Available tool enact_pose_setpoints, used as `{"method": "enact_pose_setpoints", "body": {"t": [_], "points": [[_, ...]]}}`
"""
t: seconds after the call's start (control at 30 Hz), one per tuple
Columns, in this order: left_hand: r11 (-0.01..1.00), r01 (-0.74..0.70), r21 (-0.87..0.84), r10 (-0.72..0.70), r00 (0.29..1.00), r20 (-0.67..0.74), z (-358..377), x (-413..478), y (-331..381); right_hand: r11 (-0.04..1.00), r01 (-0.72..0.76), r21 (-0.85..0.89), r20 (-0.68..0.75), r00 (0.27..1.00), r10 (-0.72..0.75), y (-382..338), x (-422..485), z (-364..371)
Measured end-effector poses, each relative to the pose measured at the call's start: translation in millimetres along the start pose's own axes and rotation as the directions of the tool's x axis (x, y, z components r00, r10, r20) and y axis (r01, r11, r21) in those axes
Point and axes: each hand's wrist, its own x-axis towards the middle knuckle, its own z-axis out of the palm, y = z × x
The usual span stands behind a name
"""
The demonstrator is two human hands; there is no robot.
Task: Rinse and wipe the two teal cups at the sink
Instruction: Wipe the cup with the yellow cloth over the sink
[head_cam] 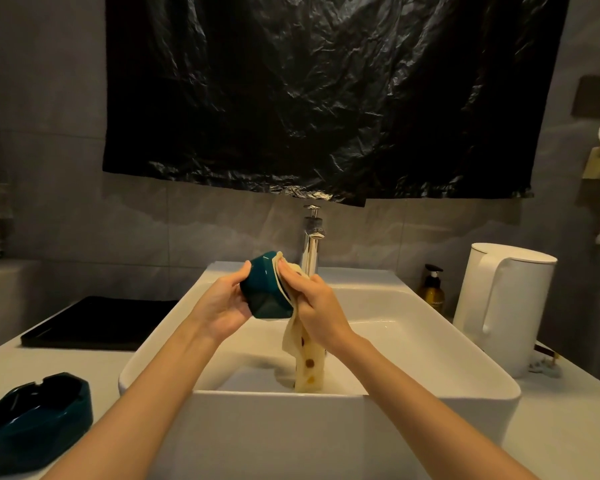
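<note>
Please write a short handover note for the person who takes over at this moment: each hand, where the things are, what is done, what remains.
Left hand: holds the cup on its side over the sink.
Right hand: grips the cloth and presses it at the cup's mouth; the rest of the cloth hangs down into the sink.
Done: wiping of this cup is under way. Whether it was rinsed cannot be told.
Left: finish wiping, set it down, then do the second cup. No second cup shows clearly; a teal dish sits left of the sink.
</note>
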Motion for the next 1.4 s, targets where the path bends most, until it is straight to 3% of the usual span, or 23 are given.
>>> {"method": "enact_pose_setpoints", "body": {"t": [0.23, 0.33, 0.53, 0.63, 0.7, 0.83, 1.0, 1.17, 1.33, 1.4], "points": [[0.988, -0.053, -0.143, 0.049, 0.998, -0.030, -3.3, -0.5, 6.3, 0.995, 0.102, 0.014, -0.107, 0.989, -0.100, -4.8, 0.2, 2.8], [0.994, -0.043, -0.099, 0.042, 0.999, -0.017, -2.3, -1.4, 5.0, 0.987, 0.142, -0.082, -0.078, 0.986, -0.148, -6.5, 1.7, 0.7], [0.992, -0.064, -0.111, 0.059, 0.997, -0.051, 3.1, -1.1, 2.8, 0.993, -0.097, -0.065, -0.048, 0.994, 0.094, -1.4, 1.6, -3.4], [0.988, -0.056, -0.141, 0.049, 0.997, -0.054, -3.0, 0.5, 6.4, 0.999, 0.033, 0.021, -0.036, 0.999, -0.032, -13.4, -6.4, -2.3], [0.989, -0.047, -0.137, 0.041, 0.998, -0.043, -3.4, 0.1, 4.7, 0.995, 0.096, -0.010, -0.022, 0.995, -0.096, -14.6, -4.7, -1.2], [0.986, -0.054, -0.160, 0.046, 0.998, -0.051, 0.4, -1.1, 2.4, 0.993, -0.110, -0.042, -0.016, 0.994, 0.109, -8.9, -0.1, -5.7], [0.980, -0.077, -0.184, 0.062, 0.995, -0.084, -5.4, 0.4, 6.5, 0.979, -0.136, 0.155, 0.016, 0.991, 0.135, -9.6, -2.6, -3.1], [0.986, -0.085, -0.146, 0.072, 0.993, -0.094, -1.3, -0.1, 3.8, 0.986, -0.161, 0.032, -0.005, 0.987, 0.161, -12.9, -4.4, -5.3], [0.985, -0.099, -0.142, 0.085, 0.991, -0.105, -3.4, -0.4, 4.8, 0.919, -0.171, 0.355, 0.008, 0.984, 0.180, -17.3, -2.6, -5.7], [0.988, -0.098, -0.122, 0.086, 0.991, -0.103, -2.7, -1.1, 3.7, 0.900, -0.151, 0.408, 0.040, 0.988, 0.148, -19.8, -2.3, -6.2]]}}
